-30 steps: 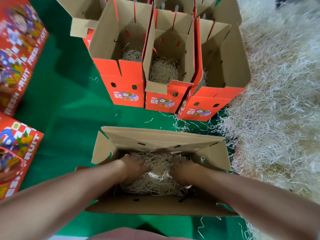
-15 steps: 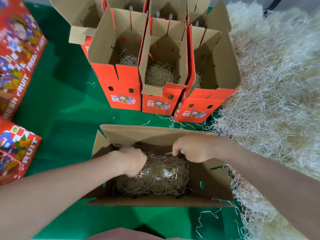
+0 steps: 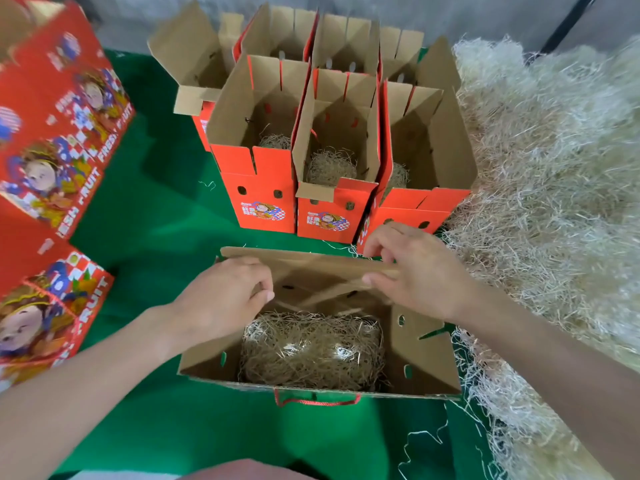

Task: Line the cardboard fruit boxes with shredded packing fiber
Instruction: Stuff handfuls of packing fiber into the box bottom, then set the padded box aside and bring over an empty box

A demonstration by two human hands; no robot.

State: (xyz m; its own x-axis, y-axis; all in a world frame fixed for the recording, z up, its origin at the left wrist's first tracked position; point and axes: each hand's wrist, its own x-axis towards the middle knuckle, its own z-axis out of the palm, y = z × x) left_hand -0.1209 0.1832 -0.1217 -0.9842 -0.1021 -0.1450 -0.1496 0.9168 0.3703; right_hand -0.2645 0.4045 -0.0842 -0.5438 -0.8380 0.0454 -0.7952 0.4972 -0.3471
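the near box stands open on the green cloth, with shredded fiber bedded across its bottom. its lining looks done, so the step in hand seems to be folding or shifting it. each grip pinches the far flap: the left hand at its left end, the right hand at its right. next, a handful from the fiber heap on the right would go into an unlined box.

Left hand and right hand — fingers curled, both pinching.
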